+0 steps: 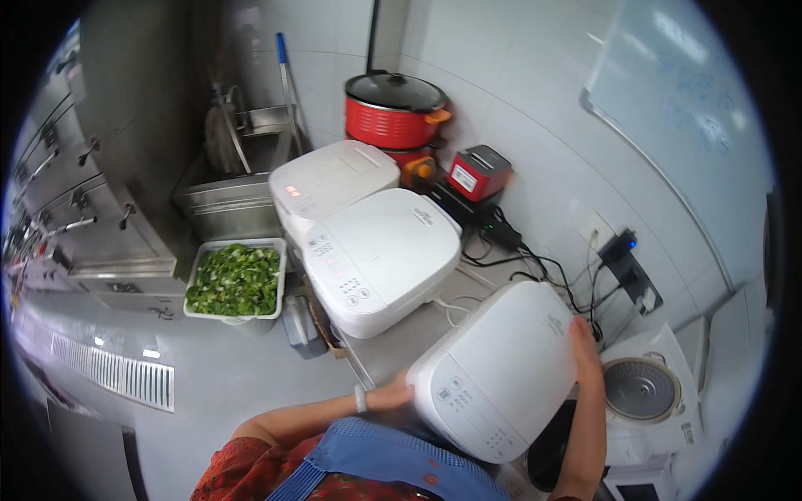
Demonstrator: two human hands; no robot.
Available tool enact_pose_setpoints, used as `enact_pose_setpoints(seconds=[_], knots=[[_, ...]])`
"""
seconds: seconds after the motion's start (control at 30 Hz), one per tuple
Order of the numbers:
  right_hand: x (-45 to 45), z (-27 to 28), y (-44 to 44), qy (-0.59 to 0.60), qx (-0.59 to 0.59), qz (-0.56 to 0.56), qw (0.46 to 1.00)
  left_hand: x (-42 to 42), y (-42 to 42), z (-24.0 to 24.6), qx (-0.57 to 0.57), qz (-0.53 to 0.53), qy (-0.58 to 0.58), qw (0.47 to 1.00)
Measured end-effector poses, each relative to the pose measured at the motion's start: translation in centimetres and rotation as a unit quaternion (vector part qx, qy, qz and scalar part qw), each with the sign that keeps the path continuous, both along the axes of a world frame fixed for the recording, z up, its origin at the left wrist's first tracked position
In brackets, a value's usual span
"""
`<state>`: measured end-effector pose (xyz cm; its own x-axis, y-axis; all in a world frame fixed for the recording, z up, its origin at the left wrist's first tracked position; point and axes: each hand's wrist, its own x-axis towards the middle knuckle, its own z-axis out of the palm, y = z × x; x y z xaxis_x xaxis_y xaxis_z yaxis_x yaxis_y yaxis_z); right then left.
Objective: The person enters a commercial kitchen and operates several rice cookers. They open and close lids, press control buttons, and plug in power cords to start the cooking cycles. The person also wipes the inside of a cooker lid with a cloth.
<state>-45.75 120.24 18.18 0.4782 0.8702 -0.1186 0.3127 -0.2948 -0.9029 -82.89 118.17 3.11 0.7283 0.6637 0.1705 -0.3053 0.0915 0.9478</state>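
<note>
A white rice cooker (495,369), lid down, is held between my two hands close to my blue apron. My left hand (393,394) grips its left side; the fingertips are partly hidden. My right hand (584,351) presses on its far right side. Turned at an angle, the cooker hides what lies beneath it. Beyond it on the metal counter stand a second white rice cooker (382,250) and a third rice cooker (332,178) with a lit display. An open lid (640,389) of a white cooker shows its round grey inner plate at the right.
Red electric pots (395,119) are stacked in the corner beside a small red-and-black device (479,172). Black cables (545,272) run to a wall power strip (630,269). A white basket (283,275) of chopped greens stands at the left, near a sink (232,194) holding mops.
</note>
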Motion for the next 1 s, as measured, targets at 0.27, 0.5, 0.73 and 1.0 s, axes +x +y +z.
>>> enact_pose_setpoints(seconds=[0.27,0.5,0.73,1.0], knots=[[-3.4,10.4,0.2,-0.029,0.144,0.097,0.984,-2.8,2.3,7.6,-0.089,-0.024,0.017,0.996],[-8.6,14.6,2.8,0.079,0.214,0.139,0.964,-8.1,5.8,14.9,-0.059,0.014,0.037,0.997],[-15.3,15.8,13.5,0.017,0.239,0.16,0.958,-15.0,13.6,18.2,-0.033,0.113,0.068,0.991],[-24.9,15.5,27.5,0.071,0.203,0.201,0.956,-23.5,23.6,17.8,-0.081,0.211,0.109,0.968]])
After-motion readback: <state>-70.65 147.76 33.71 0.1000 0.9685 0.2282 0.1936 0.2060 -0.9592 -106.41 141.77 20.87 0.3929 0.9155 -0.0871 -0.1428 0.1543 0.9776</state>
